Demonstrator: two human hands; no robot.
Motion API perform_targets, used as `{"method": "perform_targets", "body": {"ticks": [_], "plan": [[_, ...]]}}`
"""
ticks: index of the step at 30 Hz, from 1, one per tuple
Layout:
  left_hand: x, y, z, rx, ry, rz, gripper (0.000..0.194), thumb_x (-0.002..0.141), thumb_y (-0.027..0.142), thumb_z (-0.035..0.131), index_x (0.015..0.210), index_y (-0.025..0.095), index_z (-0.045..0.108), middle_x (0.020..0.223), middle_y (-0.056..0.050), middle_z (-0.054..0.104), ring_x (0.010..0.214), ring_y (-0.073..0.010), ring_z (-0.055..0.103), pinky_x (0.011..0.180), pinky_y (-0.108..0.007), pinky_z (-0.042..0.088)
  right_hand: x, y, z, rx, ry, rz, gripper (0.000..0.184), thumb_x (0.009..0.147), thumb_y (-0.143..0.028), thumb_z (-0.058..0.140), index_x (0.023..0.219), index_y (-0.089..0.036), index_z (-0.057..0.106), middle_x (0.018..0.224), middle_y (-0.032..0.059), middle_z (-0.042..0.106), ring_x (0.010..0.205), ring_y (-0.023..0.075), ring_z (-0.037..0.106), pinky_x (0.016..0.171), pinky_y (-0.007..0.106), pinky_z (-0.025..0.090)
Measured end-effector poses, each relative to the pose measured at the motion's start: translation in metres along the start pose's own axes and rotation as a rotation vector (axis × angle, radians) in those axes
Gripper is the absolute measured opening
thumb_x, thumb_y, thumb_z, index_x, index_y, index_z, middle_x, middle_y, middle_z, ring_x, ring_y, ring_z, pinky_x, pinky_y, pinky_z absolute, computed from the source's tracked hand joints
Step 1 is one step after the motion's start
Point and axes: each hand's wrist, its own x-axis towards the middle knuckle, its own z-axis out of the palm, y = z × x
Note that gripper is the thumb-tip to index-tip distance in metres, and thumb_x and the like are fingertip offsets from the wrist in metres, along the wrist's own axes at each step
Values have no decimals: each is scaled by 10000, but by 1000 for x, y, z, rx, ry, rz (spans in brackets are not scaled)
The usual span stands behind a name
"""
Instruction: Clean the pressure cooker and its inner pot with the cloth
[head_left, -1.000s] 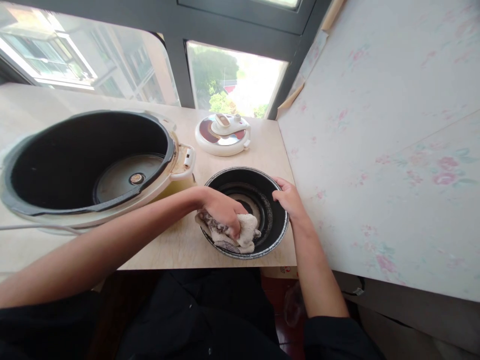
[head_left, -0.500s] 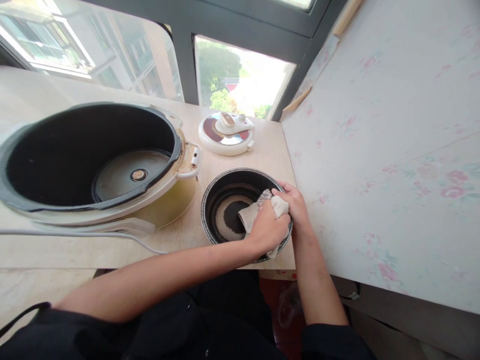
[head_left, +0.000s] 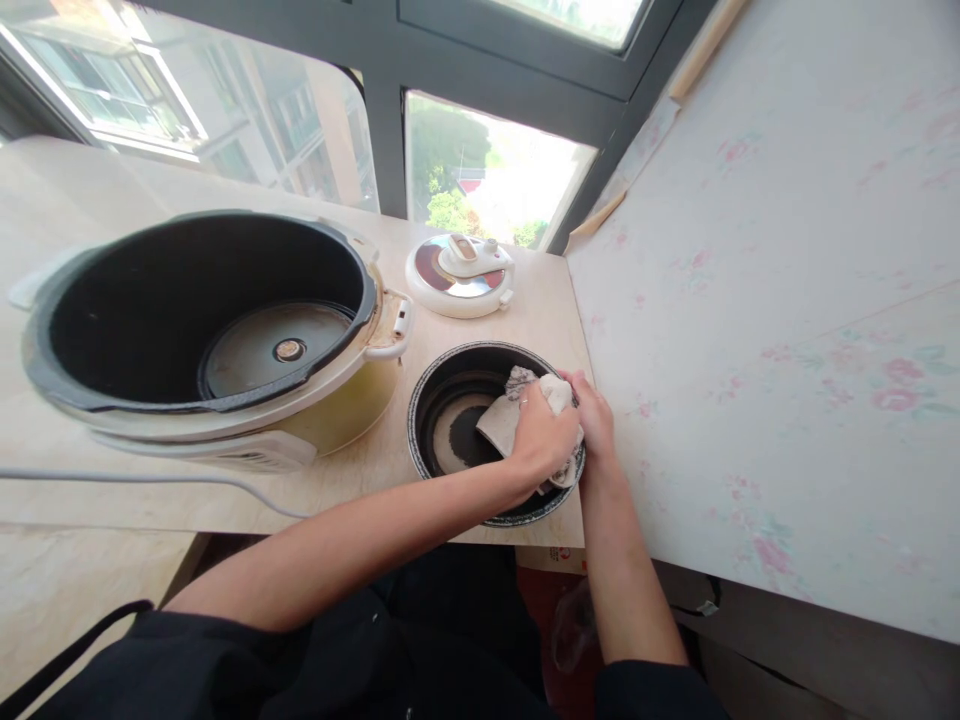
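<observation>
My left hand point(head_left: 547, 432) grips the cloth point(head_left: 498, 422), bunched against the pot's point(head_left: 429, 402) inner wall, just beside my right hand point(head_left: 596, 418). My right hand clasps the pot's outer side; its fingertips are partly hidden, their exact placement unclear. Left of both hands stands the cooker point(head_left: 346, 402) (open, dark inside). Beyond them, the lid point(head_left: 459, 282) rests on the table point(head_left: 536, 300).
</observation>
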Motion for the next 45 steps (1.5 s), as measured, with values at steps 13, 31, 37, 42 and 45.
{"method": "perform_targets", "body": {"ticks": [13,31,37,42,45], "plan": [[-49,-1,-69,447,-531,255,226,755,282,582,976,237,596,1002,-23,708,889,-246,654,750,-315,484,5,-4,-2,-65,-62,-52,510,681,-631,792,908,-176,748,820,49,772,792,225,697,718,320,534],[-29,-5,-140,835,-1003,14,684,539,599,857,1118,276,686,1044,-37,751,947,-282,692,806,-336,518,9,-7,-2,-403,-210,-249,507,843,-635,616,960,-154,726,913,98,779,843,244,703,772,348,512],[-24,-3,-135,773,-1073,-33,733,534,531,864,1195,280,668,1242,-33,724,1153,-305,651,969,-350,492,-2,-15,2,-617,-116,-323,430,944,-541,525,989,-170,738,985,101,787,888,247,705,798,346,497],[-28,-2,-132,863,-1002,-20,738,543,516,829,1220,282,650,1251,-48,719,1150,-325,651,925,-358,512,-16,-27,6,-1076,28,-537,340,1018,-371,468,1113,-172,727,1134,142,758,1013,292,693,814,366,471],[-29,-2,-132,875,-999,-15,714,561,513,810,1217,286,642,1254,-51,715,1145,-324,652,922,-362,513,-21,-29,6,-1175,-2,-607,320,1035,-296,438,1057,-171,732,1101,133,760,972,269,699,780,343,467]]}}
